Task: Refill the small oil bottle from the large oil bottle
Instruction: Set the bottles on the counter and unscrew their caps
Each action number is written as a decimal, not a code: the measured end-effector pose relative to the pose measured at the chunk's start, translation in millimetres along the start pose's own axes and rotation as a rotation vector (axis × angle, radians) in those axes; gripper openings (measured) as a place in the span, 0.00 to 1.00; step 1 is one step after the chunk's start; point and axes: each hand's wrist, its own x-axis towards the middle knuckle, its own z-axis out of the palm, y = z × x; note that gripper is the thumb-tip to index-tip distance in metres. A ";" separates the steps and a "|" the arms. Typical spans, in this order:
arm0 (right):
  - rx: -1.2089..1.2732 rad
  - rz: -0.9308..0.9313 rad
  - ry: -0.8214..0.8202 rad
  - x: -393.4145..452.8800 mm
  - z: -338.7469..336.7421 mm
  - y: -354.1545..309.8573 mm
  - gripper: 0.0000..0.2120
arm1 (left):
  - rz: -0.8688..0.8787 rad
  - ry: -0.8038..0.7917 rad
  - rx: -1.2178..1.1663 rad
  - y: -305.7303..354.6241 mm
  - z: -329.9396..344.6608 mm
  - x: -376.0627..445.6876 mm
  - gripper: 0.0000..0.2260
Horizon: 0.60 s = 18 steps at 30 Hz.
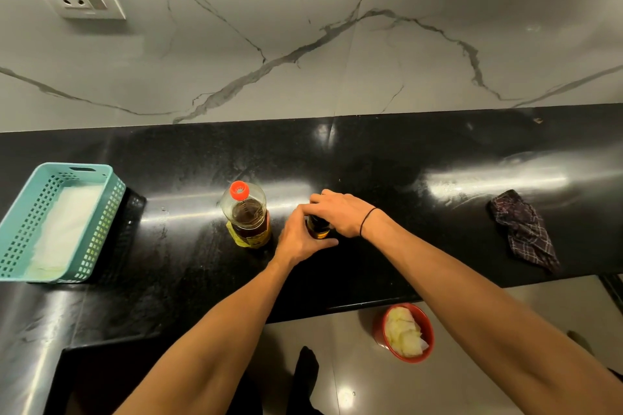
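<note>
Both hands are at the small oil bottle (318,229), which stands upright on the black counter (404,212) just right of the large oil bottle (247,216). The left hand (301,239) is wrapped round the small bottle's body, thumb across the front near the base. The right hand (340,212) covers the top with fingers curled down over it; the cap itself is hidden, so whether it is on, loosened or off cannot be told. The large bottle stands upright, untouched, its orange cap (239,189) in place, and dark oil fills roughly its lower half.

Step in hand, as judged: opening the small bottle before any pouring.

Procedure for this step:
- Hold the body firmly against the counter with the left hand — the base should not turn or slide on the glossy surface
- Turn only the top with the right hand; keep the bottle vertical so residual oil stays in
- Place the removed cap where it will not roll off the counter edge
- Uncap the large bottle next

The checked cloth (522,229) lies well to the right, usable for drips. A teal basket (108,199) sits at far left; a red bowl (428,327) is on the floor below
</note>
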 end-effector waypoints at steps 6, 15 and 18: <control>-0.076 -0.042 0.003 -3.5 1.9 1.7 0.27 | -0.037 0.013 -0.010 0.9 1.5 3.1 0.31; 0.047 0.005 0.045 -6.2 -2.4 4.4 0.28 | -0.007 0.039 -0.007 7.7 1.8 -4.2 0.38; 0.110 0.051 0.073 -9.1 -5.0 9.0 0.25 | -0.015 0.072 -0.006 10.9 3.1 -3.2 0.33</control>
